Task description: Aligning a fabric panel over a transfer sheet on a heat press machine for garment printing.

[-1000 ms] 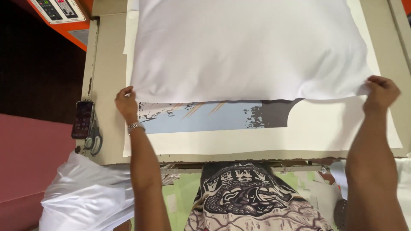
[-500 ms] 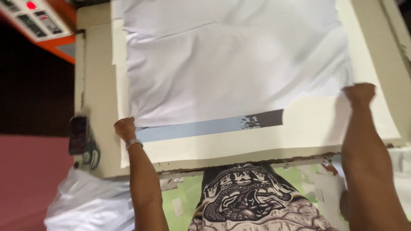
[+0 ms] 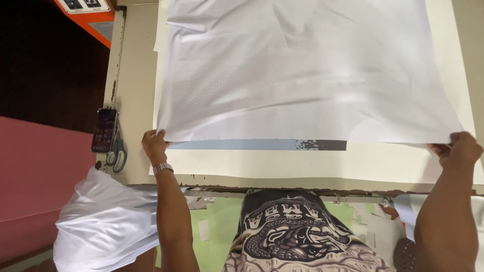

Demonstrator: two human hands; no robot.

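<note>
A worn cream table [image 3: 133, 100] fills the view — a phone [image 3: 104, 130] and scissors [image 3: 118, 153] lie at its left edge, an orange machine [image 3: 93, 15] sits at the far corner, dark floor beyond. A white cloth [image 3: 302, 70] is spread over a paper sheet [image 3: 322, 163] with a blue-grey printed strip [image 3: 257, 145]. The left hand [image 3: 154, 146] pinches the cloth's near-left corner; the right hand [image 3: 460, 150] — fingers closed — grips its near-right corner.
</note>
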